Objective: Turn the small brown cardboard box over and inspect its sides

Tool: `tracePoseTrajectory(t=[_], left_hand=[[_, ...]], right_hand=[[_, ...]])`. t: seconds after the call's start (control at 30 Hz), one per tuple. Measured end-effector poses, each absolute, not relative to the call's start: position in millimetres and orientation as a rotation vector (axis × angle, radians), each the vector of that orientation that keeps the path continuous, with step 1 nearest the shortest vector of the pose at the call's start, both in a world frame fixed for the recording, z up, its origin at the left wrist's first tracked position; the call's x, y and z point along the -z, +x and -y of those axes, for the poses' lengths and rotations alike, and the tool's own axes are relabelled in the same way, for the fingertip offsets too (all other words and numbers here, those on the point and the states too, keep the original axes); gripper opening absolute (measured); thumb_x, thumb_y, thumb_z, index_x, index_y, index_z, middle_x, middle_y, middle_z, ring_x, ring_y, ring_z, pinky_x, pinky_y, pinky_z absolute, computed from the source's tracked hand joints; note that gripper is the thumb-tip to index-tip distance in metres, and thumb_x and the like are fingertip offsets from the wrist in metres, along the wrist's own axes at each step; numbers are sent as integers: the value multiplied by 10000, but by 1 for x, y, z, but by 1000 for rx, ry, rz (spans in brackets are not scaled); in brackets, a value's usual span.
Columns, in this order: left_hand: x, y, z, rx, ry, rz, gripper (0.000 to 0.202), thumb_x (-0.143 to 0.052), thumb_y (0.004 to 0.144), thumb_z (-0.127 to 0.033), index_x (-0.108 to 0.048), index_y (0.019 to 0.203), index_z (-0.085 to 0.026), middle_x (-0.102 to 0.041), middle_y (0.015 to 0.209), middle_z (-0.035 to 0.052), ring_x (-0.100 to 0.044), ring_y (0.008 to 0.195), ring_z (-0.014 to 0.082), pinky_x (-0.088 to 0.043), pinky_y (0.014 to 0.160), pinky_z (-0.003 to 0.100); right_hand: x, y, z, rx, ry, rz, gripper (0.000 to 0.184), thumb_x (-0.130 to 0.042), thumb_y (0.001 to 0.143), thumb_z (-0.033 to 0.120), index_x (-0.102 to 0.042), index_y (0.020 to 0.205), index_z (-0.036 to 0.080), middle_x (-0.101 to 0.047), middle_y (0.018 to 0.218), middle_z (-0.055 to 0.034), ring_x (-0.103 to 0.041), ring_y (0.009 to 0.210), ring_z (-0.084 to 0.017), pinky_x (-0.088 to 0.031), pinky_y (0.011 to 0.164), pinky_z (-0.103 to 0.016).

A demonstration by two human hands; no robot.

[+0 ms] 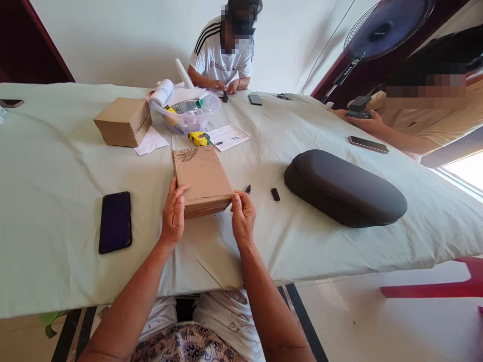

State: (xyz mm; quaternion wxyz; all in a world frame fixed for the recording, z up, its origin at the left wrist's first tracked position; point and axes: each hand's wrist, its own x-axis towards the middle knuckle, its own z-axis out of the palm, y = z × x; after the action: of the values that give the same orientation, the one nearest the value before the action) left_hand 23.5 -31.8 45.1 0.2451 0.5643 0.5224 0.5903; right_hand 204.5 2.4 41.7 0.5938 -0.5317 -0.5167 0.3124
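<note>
A brown cardboard box (204, 176) with dark scribbled lines on its far left corner is held between my two hands over the table. My left hand (174, 213) grips its left side, thumb on the top face. At the near right corner, my right hand (243, 213) is closed on the edge, thumb uppermost. Just right of that hand lies a black pen (248, 189), partly hidden, and beyond it a small black cap-like piece (275, 194). A yellow tape measure (199, 139) sits right behind the box.
A phone (115, 222) lies at left, a dark oval case (345, 188) at right. Farther back stand another cardboard box (124, 121), a plastic basin (204, 113) of items and a written paper (229, 137). Two people sit around the cloth-covered table (53, 201); one holds a dark device (359, 108).
</note>
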Motion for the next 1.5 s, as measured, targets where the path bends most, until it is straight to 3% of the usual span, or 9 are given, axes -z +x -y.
tracePoseTrajectory(t=[0.17, 0.33, 0.5, 0.67, 0.8, 1.0, 1.2, 1.5], left_hand=[[-43, 24, 31, -1590, 1532, -1443, 535, -577, 929, -574, -529, 1337, -231, -310, 1661, 137, -313, 1539, 270, -237, 1260, 446], [-38, 25, 30, -1653, 1494, -1426, 471, -540, 952, -575, -547, 1284, -241, -314, 1662, 127, -314, 1536, 256, -227, 1253, 428], [-39, 22, 28, -1763, 1444, -1439, 474, -536, 940, -614, -593, 1216, -233, -414, 1601, 130, -403, 1476, 258, -269, 1223, 400], [-39, 17, 25, -1880, 1348, -1469, 553, -512, 915, -685, -602, 1207, -224, -597, 1365, 115, -516, 1343, 262, -356, 1157, 385], [-32, 14, 21, -1923, 1189, -1403, 608, -493, 895, -731, -597, 1230, -235, -595, 1315, 98, -543, 1283, 259, -408, 1106, 389], [-34, 16, 18, -1979, 1015, -1205, 575, -546, 870, -726, -605, 1203, -261, -591, 1290, 82, -560, 1229, 240, -466, 1015, 355], [-38, 18, 18, -1953, 935, -1050, 565, -569, 859, -723, -595, 1195, -270, -601, 1241, 81, -600, 1102, 211, -518, 853, 308], [-32, 18, 24, -1799, 1158, -1248, 556, -733, 798, -616, -597, 1200, -256, -593, 1290, 83, -607, 1180, 229, -508, 960, 328]], right_hand=[[-41, 203, -2, -779, -1217, 1187, 329, -593, 873, 508, -715, 914, 205, -696, 872, -26, -589, 774, -166, -450, 665, -282], [-39, 203, -2, -829, -1186, 1172, 306, -631, 851, 489, -727, 932, 211, -718, 901, -33, -616, 804, -176, -473, 672, -285], [-35, 202, -5, -830, -1113, 1210, 285, -644, 858, 455, -730, 1001, 224, -730, 982, -48, -650, 891, -193, -507, 761, -319], [-33, 202, -5, -768, -1148, 1277, 283, -647, 861, 451, -740, 1013, 230, -721, 1035, -67, -648, 938, -206, -497, 787, -339], [-36, 202, -3, -750, -1202, 1280, 313, -651, 853, 482, -742, 1025, 237, -706, 1082, -76, -636, 952, -211, -499, 775, -338], [-37, 201, -2, -858, -1148, 1245, 363, -658, 857, 497, -708, 1119, 251, -631, 774, 3, -572, 719, -158, -487, 684, -304], [-37, 202, -1, -770, -993, 1275, 320, -604, 915, 481, -685, 1162, 294, -542, 722, 36, -501, 641, -128, -466, 654, -289], [-35, 208, -6, -794, -1002, 1162, 344, -589, 922, 438, -665, 1221, 285, -522, 741, 47, -532, 591, -101, -510, 626, -280]])
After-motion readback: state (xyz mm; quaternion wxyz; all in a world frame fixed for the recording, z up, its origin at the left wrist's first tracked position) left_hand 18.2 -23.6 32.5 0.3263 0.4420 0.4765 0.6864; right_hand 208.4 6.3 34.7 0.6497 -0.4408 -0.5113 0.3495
